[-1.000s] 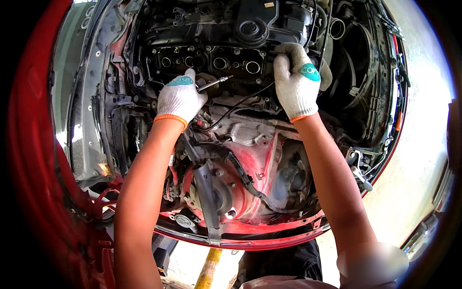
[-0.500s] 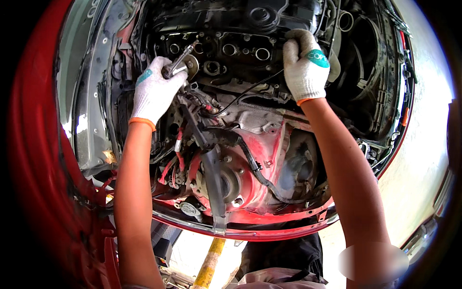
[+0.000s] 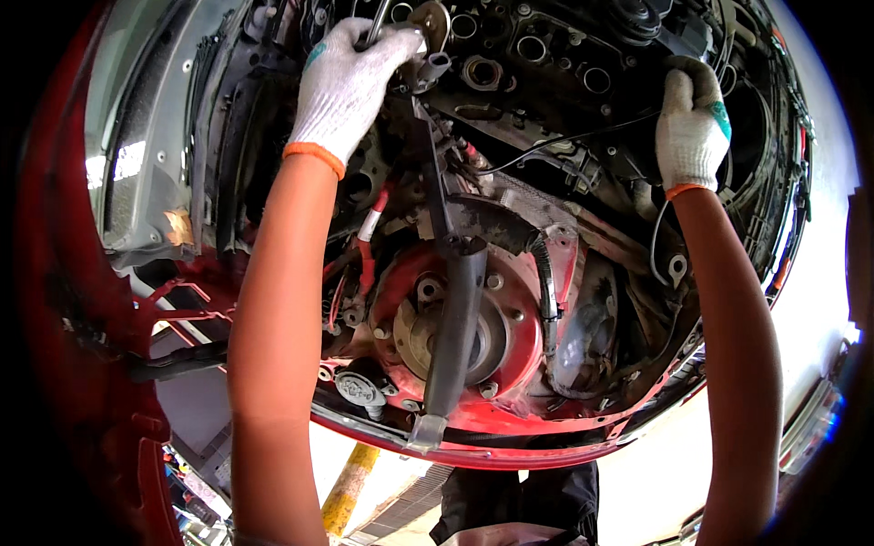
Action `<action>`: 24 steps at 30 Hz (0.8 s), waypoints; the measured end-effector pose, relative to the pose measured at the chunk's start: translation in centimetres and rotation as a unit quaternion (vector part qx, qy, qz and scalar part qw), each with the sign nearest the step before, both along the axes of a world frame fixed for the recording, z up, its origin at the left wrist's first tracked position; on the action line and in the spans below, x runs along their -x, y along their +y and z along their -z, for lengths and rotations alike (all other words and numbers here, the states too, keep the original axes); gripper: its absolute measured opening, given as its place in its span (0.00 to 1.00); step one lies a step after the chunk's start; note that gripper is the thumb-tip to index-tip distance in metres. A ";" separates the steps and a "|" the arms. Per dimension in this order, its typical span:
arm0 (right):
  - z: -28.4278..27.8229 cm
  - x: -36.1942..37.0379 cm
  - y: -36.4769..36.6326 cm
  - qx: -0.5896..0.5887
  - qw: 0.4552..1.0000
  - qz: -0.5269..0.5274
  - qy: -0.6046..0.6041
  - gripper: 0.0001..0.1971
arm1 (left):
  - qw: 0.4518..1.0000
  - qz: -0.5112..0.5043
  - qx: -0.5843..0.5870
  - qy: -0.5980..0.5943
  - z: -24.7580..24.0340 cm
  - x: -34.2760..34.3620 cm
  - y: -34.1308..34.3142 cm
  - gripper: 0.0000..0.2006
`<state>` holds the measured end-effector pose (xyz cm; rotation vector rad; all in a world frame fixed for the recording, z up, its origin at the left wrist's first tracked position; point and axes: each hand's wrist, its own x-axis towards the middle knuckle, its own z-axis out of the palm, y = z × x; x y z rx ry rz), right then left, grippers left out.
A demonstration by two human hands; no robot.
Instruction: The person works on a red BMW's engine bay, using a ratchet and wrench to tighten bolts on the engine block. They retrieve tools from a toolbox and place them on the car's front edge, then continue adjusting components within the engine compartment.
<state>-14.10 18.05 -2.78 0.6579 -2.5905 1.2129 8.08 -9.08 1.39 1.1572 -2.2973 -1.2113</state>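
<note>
My left hand (image 3: pixel 350 86), in a white knitted glove with an orange cuff, is closed around a slim silver metal tool (image 3: pixel 378 20) at the far left of the engine. Its kind cannot be told. Beside those fingers are a round metal plate (image 3: pixel 431 25) and a short grey pipe end (image 3: pixel 433 67). My right hand (image 3: pixel 692 132), gloved alike, has its fingers curled down at the engine's right end. What it grips, if anything, is hidden. A thin black cable (image 3: pixel 564 139) runs up to this hand. Between the hands lies the dark engine head (image 3: pixel 564 64) with several round ports.
A black gas strut (image 3: pixel 455 328) stands across the red strut tower (image 3: pixel 523 355). Nearer me are a round grey cap (image 3: pixel 358 389) and the red fender edge (image 3: pixel 528 452). A red-and-white cable (image 3: pixel 370 227) lies left of the strut. A yellow post (image 3: pixel 350 491) stands below.
The view has shifted, so the engine bay sits higher and further right. My left hand stays closed on the silver tool. My right hand keeps its curled shape at the engine's right end.
</note>
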 end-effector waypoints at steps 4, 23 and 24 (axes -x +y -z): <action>-0.1 -0.2 -0.5 0.004 1.000 -0.008 0.002 0.12 | 0.999 -0.008 -0.008 0.053 0.5 -0.7 0.3 0.22; -2.7 -2.1 -1.2 0.036 0.999 0.023 -0.008 0.07 | 0.937 0.181 0.192 -0.228 -2.6 4.2 1.7 0.24; -2.6 -1.9 -1.1 0.020 0.999 0.028 0.011 0.07 | 0.930 0.189 0.191 -0.251 -2.6 4.9 1.9 0.24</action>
